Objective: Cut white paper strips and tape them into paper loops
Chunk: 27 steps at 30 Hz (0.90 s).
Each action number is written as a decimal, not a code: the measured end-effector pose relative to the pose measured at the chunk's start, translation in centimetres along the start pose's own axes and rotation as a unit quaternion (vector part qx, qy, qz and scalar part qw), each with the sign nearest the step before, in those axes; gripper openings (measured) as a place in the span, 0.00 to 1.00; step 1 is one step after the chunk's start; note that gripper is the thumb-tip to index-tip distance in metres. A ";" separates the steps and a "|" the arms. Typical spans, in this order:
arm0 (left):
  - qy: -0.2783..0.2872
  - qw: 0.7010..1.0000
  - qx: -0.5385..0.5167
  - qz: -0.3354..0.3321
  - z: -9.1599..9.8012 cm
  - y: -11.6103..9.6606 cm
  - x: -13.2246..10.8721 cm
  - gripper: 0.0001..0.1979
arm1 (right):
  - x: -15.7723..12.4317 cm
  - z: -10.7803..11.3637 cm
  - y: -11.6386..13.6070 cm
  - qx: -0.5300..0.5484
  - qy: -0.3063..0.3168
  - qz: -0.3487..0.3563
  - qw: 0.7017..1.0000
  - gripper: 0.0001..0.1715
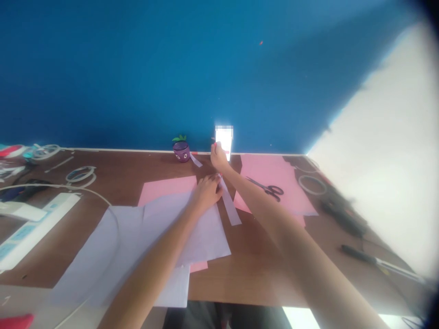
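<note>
My left hand [206, 191] rests palm-down on the top edge of a stack of white paper sheets [164, 233], its fingers curled against a narrow white paper strip [230, 205]. My right hand [218, 157] is stretched to the back of the brown table [254, 269]. It is closed around a small item with a red or pink end [226, 151], too small to name, by a bright white card [224, 138] standing against the blue wall. Pink paper [168, 186] lies under the white sheets.
Black scissors [267, 188] lie on a second pink sheet [274, 176] to the right. A small purple pot [181, 150] stands at the back. Tape rolls [80, 174] and a white power strip [34, 228] are on the left, black tools [343, 217] on the right.
</note>
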State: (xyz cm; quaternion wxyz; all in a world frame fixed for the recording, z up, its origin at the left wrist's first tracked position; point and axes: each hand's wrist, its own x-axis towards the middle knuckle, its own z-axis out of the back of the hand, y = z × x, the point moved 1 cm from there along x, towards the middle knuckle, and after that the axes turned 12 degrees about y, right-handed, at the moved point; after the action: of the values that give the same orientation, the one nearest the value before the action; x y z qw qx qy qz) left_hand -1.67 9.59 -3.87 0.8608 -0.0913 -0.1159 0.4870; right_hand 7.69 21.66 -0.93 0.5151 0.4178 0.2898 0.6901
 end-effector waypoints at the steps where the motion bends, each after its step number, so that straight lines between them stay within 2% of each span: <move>1: -0.003 1.000 0.000 -0.001 0.0 0.0 0.0 0.16 | 0.0 0.0 -0.1 -0.002 0.000 -0.007 1.000 0.14; 12: -0.001 1.000 0.005 0.004 -0.4 0.2 0.2 0.17 | 0.2 -0.5 -0.4 -0.011 -0.011 -0.028 0.999 0.15; 21: -0.010 1.000 0.015 0.003 -0.6 0.3 0.2 0.17 | 0.8 -0.9 -0.2 -0.036 -0.025 -0.017 0.999 0.17; 27: -0.009 1.000 0.017 0.001 -0.4 0.3 0.1 0.16 | 1.8 -1.4 -0.5 -0.033 -0.017 0.016 0.999 0.21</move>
State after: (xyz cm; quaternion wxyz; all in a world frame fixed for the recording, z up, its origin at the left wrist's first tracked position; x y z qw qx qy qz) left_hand -1.72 9.84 -4.35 0.8604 -0.0721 -0.1156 0.4910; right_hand 6.44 23.51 -1.51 0.5222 0.4168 0.2516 0.7002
